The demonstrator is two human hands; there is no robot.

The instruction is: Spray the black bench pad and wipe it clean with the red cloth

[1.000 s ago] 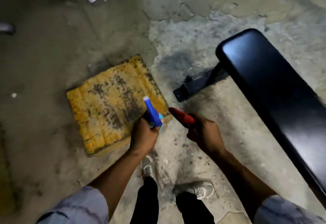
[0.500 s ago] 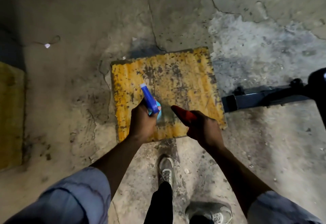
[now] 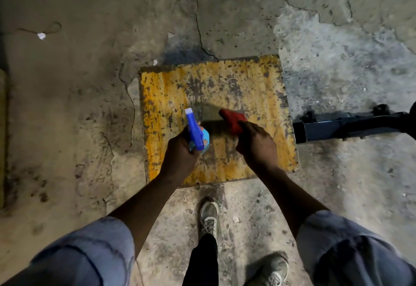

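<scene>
Head view only. Person standing, looking straight down at a cracked concrete floor (image 3: pixel 67 110). Left hand (image 3: pixel 180 157) clenched round a blue spray bottle (image 3: pixel 195 131), fingers wrapped on the neck and trigger area; the nozzle points up-frame, away from the body, and the spray head's long axis runs near vertical in frame, tilted slightly left at the tip. Right hand (image 3: pixel 256 148) closed on the red cloth (image 3: pixel 233 120), bunched, one end sticking out forward past the knuckles; it points up-left in frame. Both hands held in the air over a worn yellow mat (image 3: pixel 247 87) lying flat on the floor, not touching it as far as I can tell. Two shoes visible below, one (image 3: pixel 209 218) just short of the mat edge.

The black bench pad itself is not in frame. Only a dark metal bench foot (image 3: pixel 342 126) comes in from the right edge, long axis roughly horizontal, its square end just beside the mat's right side. A dark sliver at the far right edge may be the pad; cannot tell.

Step, as judged: tools in hand, spraying not yet begun, wiping untouched. Next move calls for turning right toward the bench, bringing the pad into view, aiming the nozzle down at its surface and squeezing the trigger, cloth kept ready in the right hand. The nozzle now points at the floor mat, not the target.
</scene>
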